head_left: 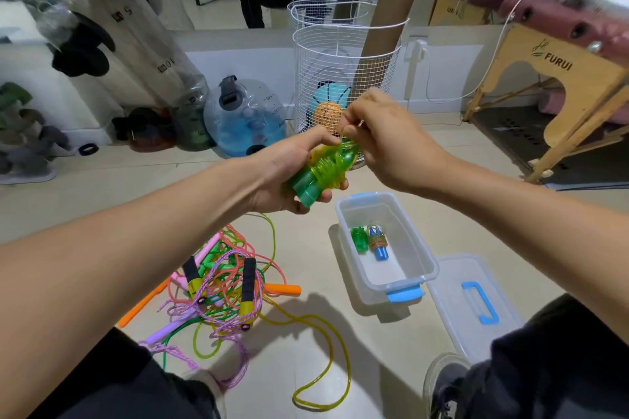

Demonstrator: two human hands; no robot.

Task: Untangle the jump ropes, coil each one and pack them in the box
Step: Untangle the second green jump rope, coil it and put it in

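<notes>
My left hand (289, 173) grips a pair of translucent green jump-rope handles (315, 177) with yellow-green cord wound round them. At the top of that bundle, my right hand (381, 139) pinches the cord. Below on the floor stands the clear plastic box (418, 248) with blue latches, holding two coiled ropes, one green (359, 240) and one blue (378, 245). A tangle of ropes (221, 286) lies at lower left: pink, orange, green, purple cords and black-and-yellow handles. A loose yellow-green cord (326, 360) loops across the floor in front of it.
The box lid (476, 309) with a blue handle lies right of the box. A white wire basket (343, 78) with balls and cardboard tubes stands behind my hands. A water jug (243, 116) sits at the left. A wooden table leg (561, 78) is at right. My knees frame the bottom.
</notes>
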